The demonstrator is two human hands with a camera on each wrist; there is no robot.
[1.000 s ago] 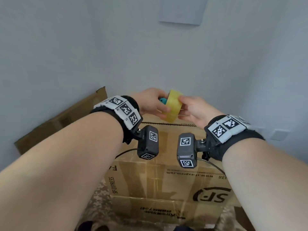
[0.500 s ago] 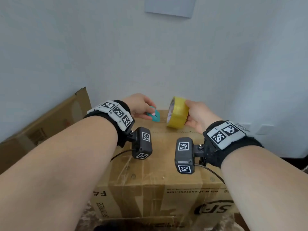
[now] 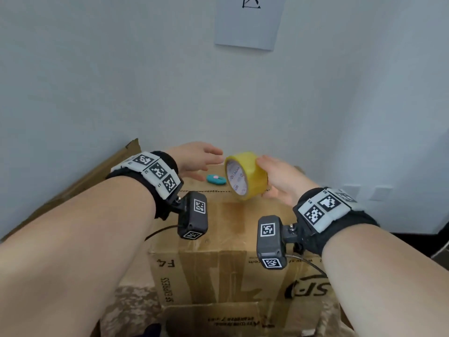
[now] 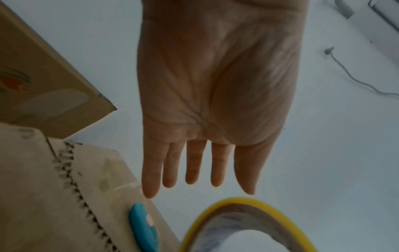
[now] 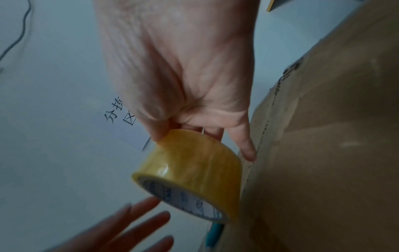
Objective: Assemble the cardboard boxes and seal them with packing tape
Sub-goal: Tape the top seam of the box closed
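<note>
Your right hand grips the yellow roll of packing tape by its outer band, thumb on top and fingers behind, holding it on edge at the far end of the cardboard box, its printed core facing your left hand. From the right wrist view the roll sits just beside the box's perforated tear line, with the little finger stretched down toward the cardboard; whether the roll's lower edge touches the lid cannot be told. Your left hand is flat and spread, holding nothing, fingers straight and hanging above the box's far corner, just short of the roll's rim. A small teal cutter lies on the lid between the two hands, close to the far edge and just beside the roll. The box's top flaps are shut, with glossy tape running down the middle seam. Beyond the far edge stands a pale wall bearing a paper sign; a flattened carton leans against the wall at left, near your left forearm. Open lid surface lies between your wrists and the near edge.
</note>
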